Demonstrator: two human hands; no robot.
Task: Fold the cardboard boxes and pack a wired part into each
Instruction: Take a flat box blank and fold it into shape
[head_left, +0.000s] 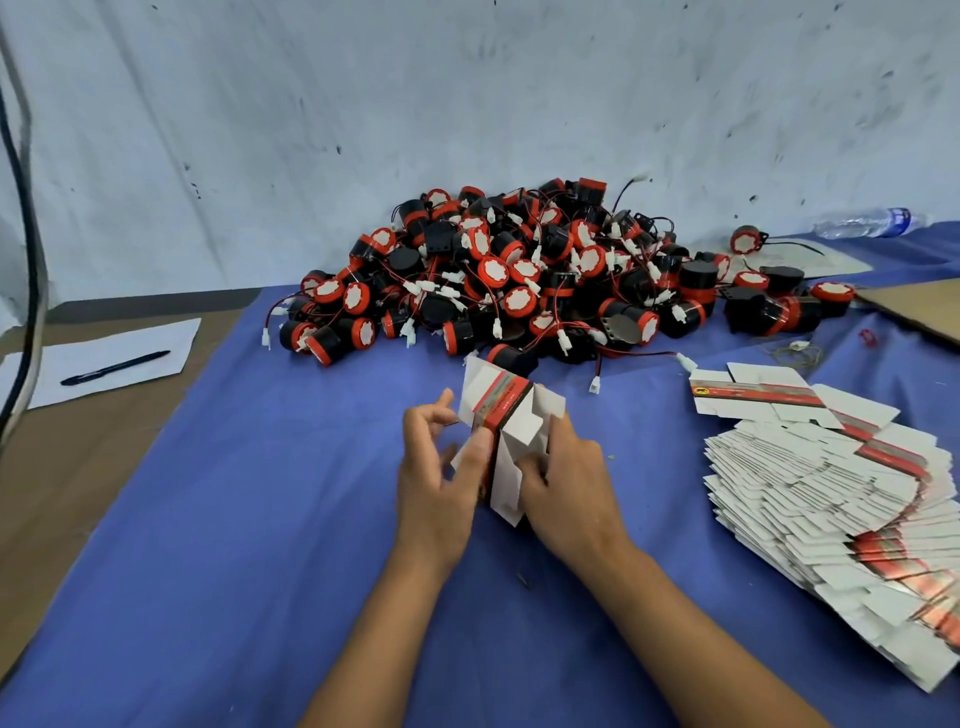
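While both hands hold a half-folded box (506, 415) at centre frame, left grip (441, 467) pinches its edge and right grip (566, 478) curls around its flaps.

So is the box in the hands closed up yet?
Not yet. The box is only partly folded: its white flaps stick out loose at both ends while the left hand and right hand hold it.
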